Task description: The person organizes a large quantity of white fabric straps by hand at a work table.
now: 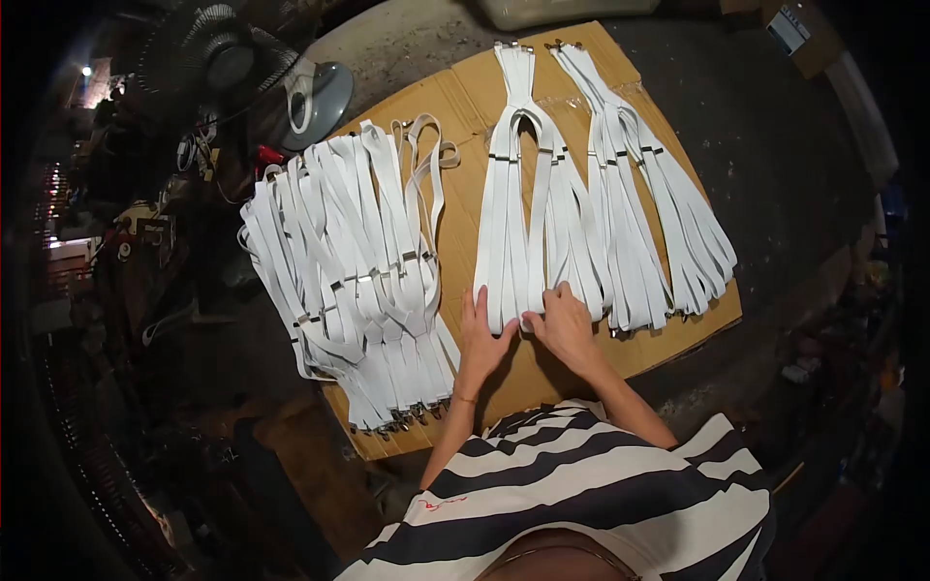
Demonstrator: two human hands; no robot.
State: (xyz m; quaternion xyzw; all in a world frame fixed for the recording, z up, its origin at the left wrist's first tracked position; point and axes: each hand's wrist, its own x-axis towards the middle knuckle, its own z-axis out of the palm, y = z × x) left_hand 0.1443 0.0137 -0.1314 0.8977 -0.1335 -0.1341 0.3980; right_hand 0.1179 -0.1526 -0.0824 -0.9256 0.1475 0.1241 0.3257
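Both hands rest on the near ends of the middle bundle of white straps on a cardboard sheet. The left hand lies flat, fingers spread; the right hand curls its fingertips onto the strap ends (grip unclear). A bigger strap pile lies left.

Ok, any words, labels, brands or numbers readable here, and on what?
None can be read.
White label on the cardboard box at top right: print too small and blurred.
Red mark on the striped shirt: illegible scribble.
White straps and cardboard sheet: no text visible.
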